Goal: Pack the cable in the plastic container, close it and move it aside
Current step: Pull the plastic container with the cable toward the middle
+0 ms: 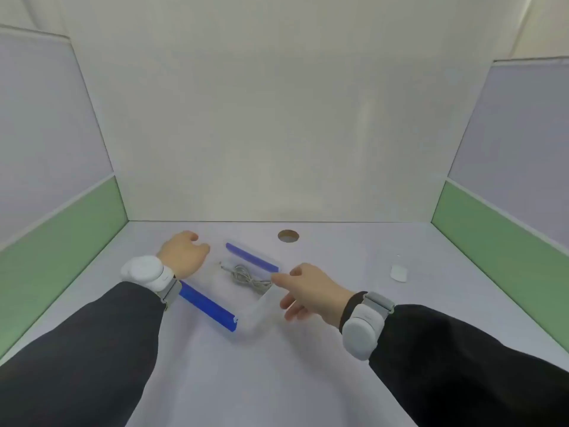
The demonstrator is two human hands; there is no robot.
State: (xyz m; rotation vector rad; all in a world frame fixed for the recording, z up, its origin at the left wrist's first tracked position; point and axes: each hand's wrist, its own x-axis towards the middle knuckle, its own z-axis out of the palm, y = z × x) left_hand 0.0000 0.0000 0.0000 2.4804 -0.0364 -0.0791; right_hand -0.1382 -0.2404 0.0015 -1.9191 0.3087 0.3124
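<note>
Clear plastic container (246, 306) with coiled cable (246, 277) between loosely curled left hand (184, 254) and spread-fingered right hand (311, 291).

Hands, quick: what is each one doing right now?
Left hand: open, resting at the clear plastic container with blue clips, gripping nothing visible.
Right hand: open, fingers spread by the container's edge, holding nothing.

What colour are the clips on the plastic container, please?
Blue, on the clear plastic container; clips seen in the head view.

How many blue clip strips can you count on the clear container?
2. One blue strip runs along the container's far side, towards the back wall; the other blue strip is on the near-left side, beside the left wrist. None appears hidden.
</note>
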